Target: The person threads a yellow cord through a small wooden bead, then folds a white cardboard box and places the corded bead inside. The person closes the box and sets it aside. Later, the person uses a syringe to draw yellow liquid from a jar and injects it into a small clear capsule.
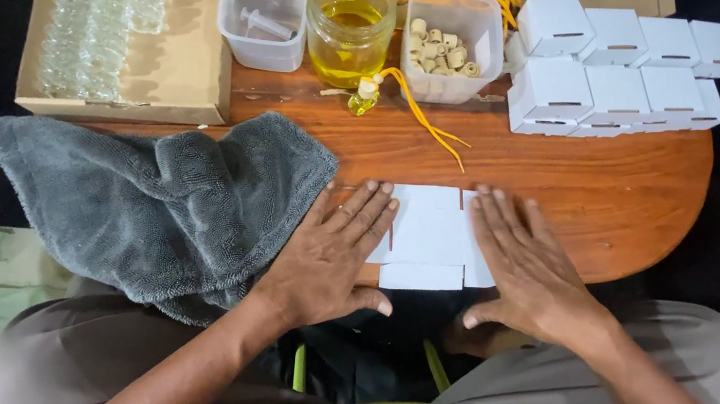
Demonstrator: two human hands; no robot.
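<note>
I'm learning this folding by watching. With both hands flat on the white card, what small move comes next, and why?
Probably fold up one flap: the white card blank lies unfolded under the left hand and right hand, while finished white boxes sit stacked nearby.

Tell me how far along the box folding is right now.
Done: about eight folded white boxes sit grouped at the table's right end. In hand: the left hand and right hand press one flat white cardboard blank against the wood. Left: that blank is unfolded, and no further blanks are visible.
</note>
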